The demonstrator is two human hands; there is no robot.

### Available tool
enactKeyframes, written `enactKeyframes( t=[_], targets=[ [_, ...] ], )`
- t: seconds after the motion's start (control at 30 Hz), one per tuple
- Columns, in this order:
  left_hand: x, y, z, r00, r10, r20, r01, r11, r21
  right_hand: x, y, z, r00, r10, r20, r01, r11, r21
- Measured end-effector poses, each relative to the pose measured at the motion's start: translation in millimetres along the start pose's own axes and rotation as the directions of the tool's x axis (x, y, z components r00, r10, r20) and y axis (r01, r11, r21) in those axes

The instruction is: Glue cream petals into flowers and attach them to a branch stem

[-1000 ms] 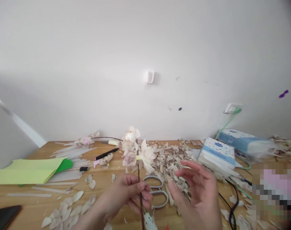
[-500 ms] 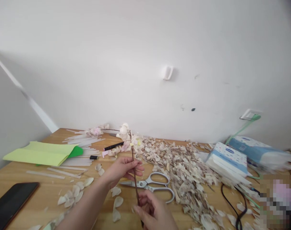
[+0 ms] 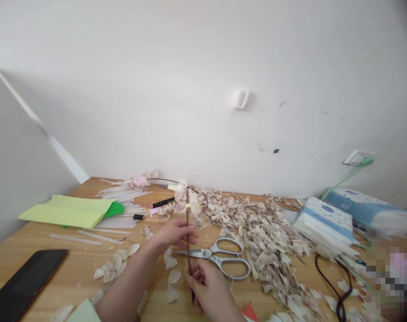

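A thin brown stem point(image 3: 188, 219) stands nearly upright between my hands, topped by cream and pale-yellow petal flowers point(image 3: 187, 201). Its upper part rests against the thumb and fingers of my left hand point(image 3: 176, 233). Lower down, my right hand point(image 3: 206, 286) pinches the stem near its dark bottom end. Just behind my right hand lies a pair of grey-handled scissors point(image 3: 220, 257), blades pointing left. Loose cream petals point(image 3: 172, 284) lie left of the stem, below my left hand.
A large heap of dried petals point(image 3: 257, 241) spreads to the right. Tissue packs point(image 3: 327, 219) and a black cable point(image 3: 341, 290) lie beyond it. On the left are yellow paper point(image 3: 69, 210), white strips point(image 3: 123, 194), a black marker point(image 3: 162, 203) and a phone point(image 3: 25, 286).
The view has shifted, so the table appears further right. The stem is more upright, and its flowers have turned. My right hand still pinches its lower end.
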State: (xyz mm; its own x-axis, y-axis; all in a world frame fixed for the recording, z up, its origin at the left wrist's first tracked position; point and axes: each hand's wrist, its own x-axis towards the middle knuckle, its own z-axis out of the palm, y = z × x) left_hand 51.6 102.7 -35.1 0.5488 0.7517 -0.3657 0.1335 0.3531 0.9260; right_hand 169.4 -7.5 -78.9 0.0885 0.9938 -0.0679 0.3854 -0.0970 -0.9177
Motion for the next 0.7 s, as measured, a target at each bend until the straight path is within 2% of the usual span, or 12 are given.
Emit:
enactKeyframes(
  t=[0.13, 0.4, 0.57, 0.7],
  targets=[
    [2, -3, -2.6, 1.0, -0.003, -0.004, 0.003, 1.0, 0.011, 3, -2, 5, 0.992, 0.112, 0.063, -0.114, 0.993, 0.018],
    [-2, 5, -4.5, 0.998, 0.044, 0.039, -0.043, 0.999, -0.021, 3, -4, 4, 0.976, 0.155, 0.152, -0.158, 0.987, 0.009],
    [-23, 26, -14.6, 0.988, 0.152, 0.01, -0.152, 0.987, -0.056, -7, -22, -16, 0.994, 0.002, 0.113, 0.004, 0.999, -0.054],
    [-56, 49, -34.9, 0.959, 0.254, -0.123, -0.261, 0.964, -0.046, -7, -49, -39, 0.994, -0.105, 0.027, 0.108, 0.975, -0.192]
  ],
)
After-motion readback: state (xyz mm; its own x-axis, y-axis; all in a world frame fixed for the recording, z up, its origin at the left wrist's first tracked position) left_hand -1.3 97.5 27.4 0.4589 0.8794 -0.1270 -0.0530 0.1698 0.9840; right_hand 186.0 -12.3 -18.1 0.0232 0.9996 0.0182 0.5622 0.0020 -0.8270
